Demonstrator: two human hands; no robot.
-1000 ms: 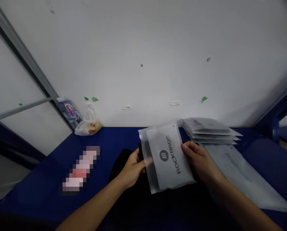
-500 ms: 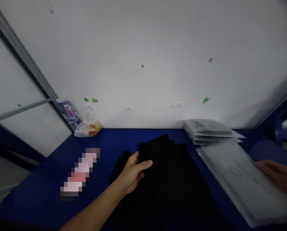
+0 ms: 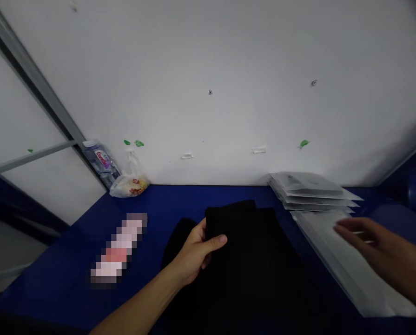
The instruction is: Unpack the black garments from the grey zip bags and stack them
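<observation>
The left hand [image 3: 197,251] pinches the near-left edge of a black cloth [image 3: 253,265], thumb on top and fingers tucked under. The cloth lies folded in front of the person, over the blue table [image 3: 61,260], its far edge uneven. The right hand [image 3: 385,251] is blurred above a bag [image 3: 347,270], fingers loosely bent and parted, nothing seen between them; whether it touches the bag I cannot tell. That bag is frosted and flat, lying right of the cloth; what it holds does not show. A pixelated pink object [image 3: 119,249] lies left of the left hand. Farther back, a stack [image 3: 307,186] of similar bags sits near the wall [image 3: 228,70], the top one showing a darker flat content through its film. At the far left, a knotted clear sack [image 3: 129,186] holds something pale and yellowish behind red print. Just beside it, a clear bottle [image 3: 101,163] leans, tilted, its fill unclear.
</observation>
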